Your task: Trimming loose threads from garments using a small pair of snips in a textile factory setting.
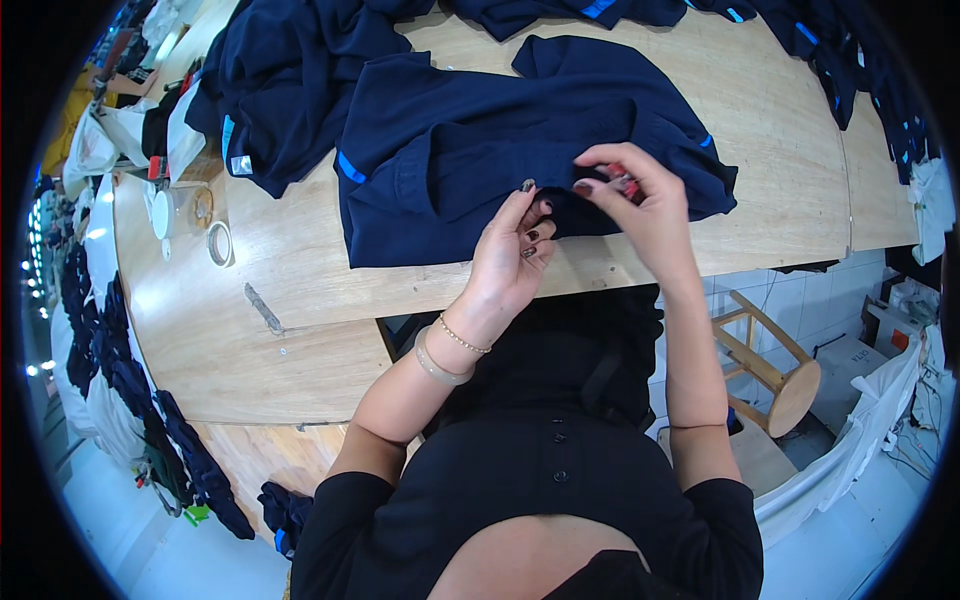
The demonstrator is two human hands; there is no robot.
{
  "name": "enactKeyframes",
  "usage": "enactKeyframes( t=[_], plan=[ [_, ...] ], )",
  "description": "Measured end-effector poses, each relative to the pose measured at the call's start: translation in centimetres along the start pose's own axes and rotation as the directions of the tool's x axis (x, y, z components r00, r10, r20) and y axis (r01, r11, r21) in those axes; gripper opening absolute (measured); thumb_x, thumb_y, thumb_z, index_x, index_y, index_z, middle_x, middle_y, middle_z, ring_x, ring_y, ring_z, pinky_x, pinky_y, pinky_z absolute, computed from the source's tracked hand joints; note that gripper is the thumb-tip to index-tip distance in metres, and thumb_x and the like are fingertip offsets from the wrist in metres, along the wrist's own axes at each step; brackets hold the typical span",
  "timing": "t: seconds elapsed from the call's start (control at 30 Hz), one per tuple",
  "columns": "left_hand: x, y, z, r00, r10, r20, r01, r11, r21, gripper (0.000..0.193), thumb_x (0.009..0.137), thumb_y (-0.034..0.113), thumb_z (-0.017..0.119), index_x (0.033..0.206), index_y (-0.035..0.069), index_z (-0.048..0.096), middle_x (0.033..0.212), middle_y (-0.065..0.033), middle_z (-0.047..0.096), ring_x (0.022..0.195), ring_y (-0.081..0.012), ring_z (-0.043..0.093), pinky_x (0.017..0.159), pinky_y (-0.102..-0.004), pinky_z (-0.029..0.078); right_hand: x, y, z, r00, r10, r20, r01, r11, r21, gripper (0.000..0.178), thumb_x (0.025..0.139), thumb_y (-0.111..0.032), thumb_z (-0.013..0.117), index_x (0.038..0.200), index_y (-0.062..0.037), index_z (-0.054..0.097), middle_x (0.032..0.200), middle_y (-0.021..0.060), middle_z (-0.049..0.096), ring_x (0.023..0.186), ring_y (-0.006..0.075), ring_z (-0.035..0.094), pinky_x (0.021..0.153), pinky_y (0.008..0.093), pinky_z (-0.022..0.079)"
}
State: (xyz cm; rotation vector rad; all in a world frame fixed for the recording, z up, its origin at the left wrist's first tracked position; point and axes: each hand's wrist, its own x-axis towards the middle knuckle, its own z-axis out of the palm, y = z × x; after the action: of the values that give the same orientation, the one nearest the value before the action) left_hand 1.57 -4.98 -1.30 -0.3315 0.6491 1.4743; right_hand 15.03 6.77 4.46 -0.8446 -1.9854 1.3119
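A navy garment (480, 90) with bright blue trim lies spread on the wooden table before me, its wide band-like opening toward me. My left hand (513, 250) is closed at the near edge of this opening, cloth between thumb and curled fingers. Just to its right, my right hand (650, 200) is bent over the same edge, thumb and forefinger about a dark fold of the cloth. Red spots show among its curled fingers; whether they are nails or a small object I cannot make out.
More navy garments (300, 80) are heaped at the far left and along the far edge. A tape roll (220, 244) and a clear container (165, 214) stand on the table (330, 295) at left. A wooden stool (795, 398) is below at right, beside white cloth (850, 450).
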Motion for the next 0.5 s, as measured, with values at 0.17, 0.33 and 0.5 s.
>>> enactKeyframes(
  t=[0.17,0.33,0.5],
  plan=[
    [-2.0,-0.2,3.0,0.994,0.105,-0.040,-0.100,0.988,0.117,0.010,0.100,0.022,0.061,0.096,0.014,0.065,0.092,0.0045,0.064,0.069,-0.0045,0.046,0.059,-0.0197,0.037,-0.5,0.0,1.7,0.990,-0.143,0.007,0.142,0.972,-0.186,0.036,0.071,0.010,0.071,0.105,-0.0046,0.070,0.077,0.0064,0.061,0.072,0.0159,0.059,0.064,0.0260,0.047],
    [-2.1,0.3,3.3,0.978,0.206,0.036,-0.209,0.965,0.160,0.009,0.100,0.019,0.061,0.101,0.012,0.066,0.095,0.0050,0.065,0.094,-0.0057,0.060,0.074,-0.0224,0.047,-0.7,-0.3,2.0,0.992,-0.118,-0.044,0.120,0.992,0.040,0.026,0.079,0.013,0.066,0.099,-0.0031,0.072,0.075,0.0020,0.063,0.067,0.0085,0.056,0.060,0.0240,0.044],
    [-2.9,0.3,4.0,0.962,0.248,0.117,-0.266,0.948,0.176,0.010,0.101,0.015,0.059,0.101,0.008,0.066,0.101,-0.0011,0.067,0.100,-0.0098,0.065,0.086,-0.0245,0.052,-0.7,-0.6,-0.1,0.963,0.242,-0.121,-0.195,0.930,0.312,0.002,0.092,0.000,0.066,0.091,0.0006,0.064,0.079,-0.0018,0.057,0.072,0.0029,0.048,0.067,0.0169,0.040]
  ],
)
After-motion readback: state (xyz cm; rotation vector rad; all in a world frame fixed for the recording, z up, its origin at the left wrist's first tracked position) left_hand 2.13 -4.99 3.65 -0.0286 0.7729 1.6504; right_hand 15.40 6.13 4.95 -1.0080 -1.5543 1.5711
